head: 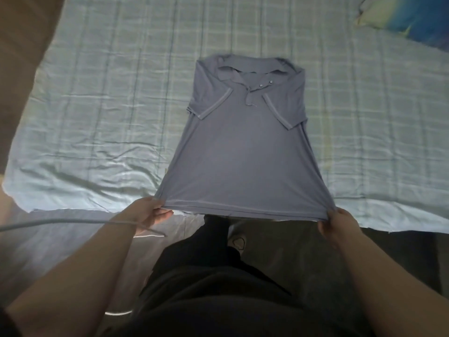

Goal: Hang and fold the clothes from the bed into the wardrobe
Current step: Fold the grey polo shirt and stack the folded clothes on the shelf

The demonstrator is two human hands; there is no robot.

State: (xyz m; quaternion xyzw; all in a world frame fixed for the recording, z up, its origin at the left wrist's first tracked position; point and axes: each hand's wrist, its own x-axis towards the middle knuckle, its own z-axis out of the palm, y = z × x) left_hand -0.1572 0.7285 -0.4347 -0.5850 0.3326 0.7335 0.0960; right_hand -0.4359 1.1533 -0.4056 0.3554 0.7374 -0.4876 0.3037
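The grey-blue polo shirt (243, 147) lies front up in the middle of the frame, spread on the bed with its collar (252, 69) towards the top and its hem (243, 210) at the near edge of the mattress. Both short sleeves are folded in over the chest: one (213, 100) slants in from the left of the frame, the other (281, 110) from the right, their banded cuffs pointing towards the placket. Two small buttons (260, 85) show on the open placket.

The hem is pulled taut and lifted just off the bed's edge between the person's two hands. The left hand (151, 212) has its fingers curled round the hem's corner at the lower left of the shirt. The right hand (340, 224) pinches the opposite corner at the lower right, fingers closed on the cloth.

Under the shirt is a pale blue checked sheet (97, 105), creased, covering the bed across most of the frame. A blue and yellow-green pillow (408, 18) sits in the upper right corner. A grey cord (60, 222) runs in from the left edge and crosses at the left wrist. Below the hem, at the bottom centre, are the person's dark clothes and one light shoe (237, 242) on the floor. A brown surface fills the upper left corner; I can't tell what it is.
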